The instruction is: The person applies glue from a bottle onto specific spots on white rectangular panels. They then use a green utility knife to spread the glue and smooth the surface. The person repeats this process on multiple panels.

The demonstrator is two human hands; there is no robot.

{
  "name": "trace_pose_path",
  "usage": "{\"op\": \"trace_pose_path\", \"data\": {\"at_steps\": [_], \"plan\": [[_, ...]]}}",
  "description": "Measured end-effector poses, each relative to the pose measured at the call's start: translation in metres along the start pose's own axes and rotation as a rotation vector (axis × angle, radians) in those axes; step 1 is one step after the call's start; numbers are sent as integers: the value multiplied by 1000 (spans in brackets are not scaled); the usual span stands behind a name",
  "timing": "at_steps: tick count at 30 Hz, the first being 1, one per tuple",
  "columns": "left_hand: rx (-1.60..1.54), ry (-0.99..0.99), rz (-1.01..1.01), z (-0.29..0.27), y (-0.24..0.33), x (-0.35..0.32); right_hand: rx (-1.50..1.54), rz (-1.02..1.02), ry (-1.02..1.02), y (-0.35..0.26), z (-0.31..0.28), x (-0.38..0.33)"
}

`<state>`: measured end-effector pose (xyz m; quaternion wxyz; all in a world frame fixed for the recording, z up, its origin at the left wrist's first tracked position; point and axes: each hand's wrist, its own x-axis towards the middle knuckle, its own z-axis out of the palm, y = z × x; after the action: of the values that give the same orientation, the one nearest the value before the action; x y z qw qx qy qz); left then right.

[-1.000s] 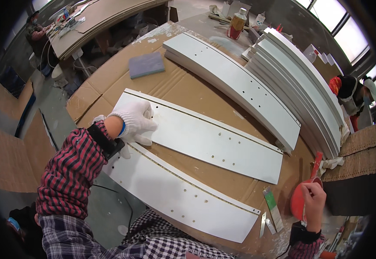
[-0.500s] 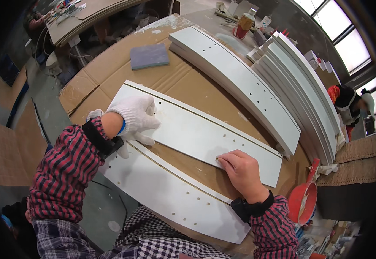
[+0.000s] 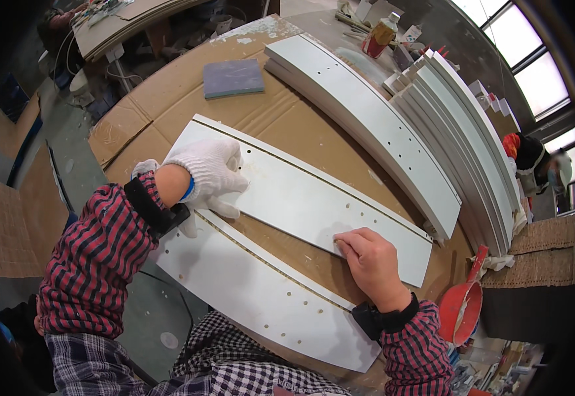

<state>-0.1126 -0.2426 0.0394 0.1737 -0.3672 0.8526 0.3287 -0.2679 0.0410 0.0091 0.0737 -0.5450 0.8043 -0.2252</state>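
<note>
A straight white panel with a groove along its far edge and small holes lies across the cardboard. My left hand, in a white knitted glove, rests over its left end, fingers bent on the top face and thumb at the near edge. Bare, my right hand is pinched closed at the panel's near edge, toward its right end. Whatever is between those fingertips is too small to make out. Nearer to me lies a curved white panel with a groove and several filled-looking holes; my right wrist is over its right end.
A grey-purple block sits on the cardboard at the far side. Curved white panels are stacked beyond, with a taller stack to their right. A red pan stands at right. Another person is at far right.
The view has shifted slightly. My right fingertips stay pinched at about the same place on the panel's near edge. The left hand stays on the panel's left end.
</note>
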Motion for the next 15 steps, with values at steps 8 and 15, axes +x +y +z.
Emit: {"op": "trace_pose_path", "data": {"at_steps": [8,15], "plan": [[4,-11,-1,-1,1,1,28,15,6,0,-1,1],[-25,38,40,4,-5,5,33,45,15,4,-1,-3]]}}
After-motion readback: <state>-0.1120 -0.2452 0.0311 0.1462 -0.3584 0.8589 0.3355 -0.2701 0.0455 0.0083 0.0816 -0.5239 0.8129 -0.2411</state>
